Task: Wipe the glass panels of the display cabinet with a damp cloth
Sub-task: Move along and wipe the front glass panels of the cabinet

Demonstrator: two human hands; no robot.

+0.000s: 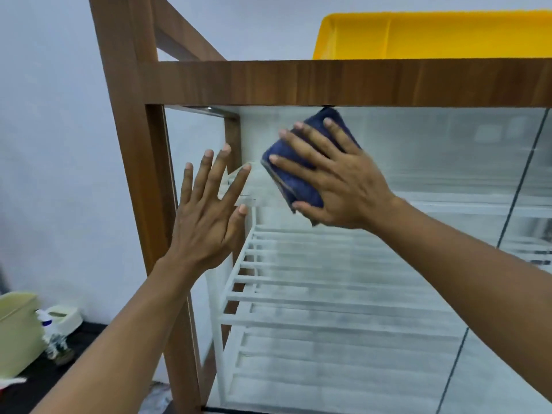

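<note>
Head view, wiping in progress. The right hand (337,180) lies flat on the folded dark-blue cloth (294,188), its fingers (301,167) straight and spread apart, so that pressure is shared across the whole pad rather than carried by one fingertip. The thumb runs along the cloth's lower edge, probably to keep the fold from sliding. The cloth sits against the front glass panel (388,294) at its upper left, its top corner just under the wooden top rail (298,82), which suggests a stroke that starts at the top of the pane. The left hand (206,216) is raised beside the left upright (134,174), fingers straight and fanned, holding nothing. It appears to brace against the glass, though contact cannot be confirmed from this angle.

Surface: the glass looks hazy and streaked over most of its area, so much of the pane is judged unwiped. A dark vertical seam (521,180) at the right marks where a neighbouring pane begins. White slatted shelves (328,297) show through the glass.

Room: a yellow tray (433,34) rests on the cabinet top against a plain pale wall (44,115). At lower left, a dark counter (44,380) carries a pale green container (18,330) and a small white dish (64,316)
</note>
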